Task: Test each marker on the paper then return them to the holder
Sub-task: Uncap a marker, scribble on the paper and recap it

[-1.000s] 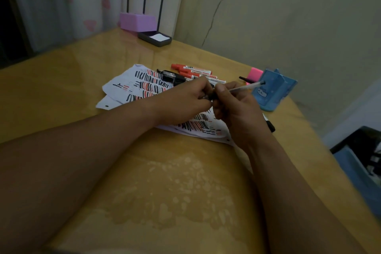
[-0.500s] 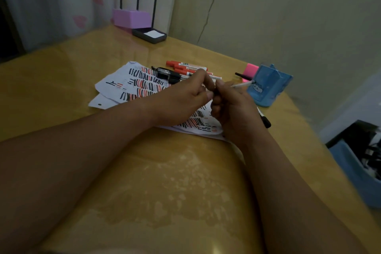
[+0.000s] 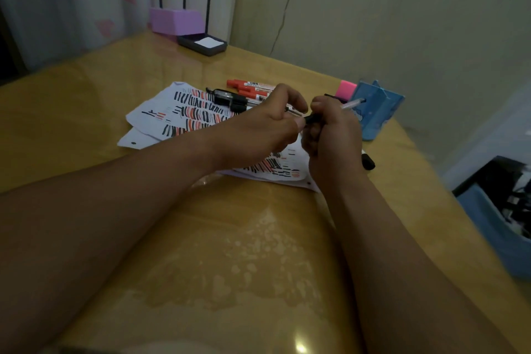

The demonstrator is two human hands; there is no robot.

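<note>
Two hands meet over the middle of a glossy yellow wooden table [image 3: 86, 112], working a clear-barrelled pen [image 3: 352, 104]. The right hand [image 3: 334, 138] is fisted round the barrel, while the left hand [image 3: 267, 126] pinches the black cap end [image 3: 311, 118] between thumb and fingers. This looks like the capping or uncapping step, though which of the two cannot be told.

Beneath the hands lie paper sheets [image 3: 184, 112] crowded with black and red test strokes. Just beyond them wait red markers [image 3: 247, 85] and a black marker [image 3: 230, 98], and another black marker [image 3: 368, 163] rests by the right wrist. The blue holder [image 3: 377, 112] stands near the table's wall-side edge, a pink block [image 3: 346, 88] behind it.

If the cap is coming off, the next move probably calls for a stroke on a bare patch of paper. If it is going on, a short reach to the holder should follow.

A purple box [image 3: 175, 20] and a dark tray [image 3: 202, 46] sit at the far corner, before a heart-patterned curtain [image 3: 100, 8]. The wall [image 3: 373, 23] shows a long crack. A blue bin [image 3: 500, 227] stands beyond the right edge.
</note>
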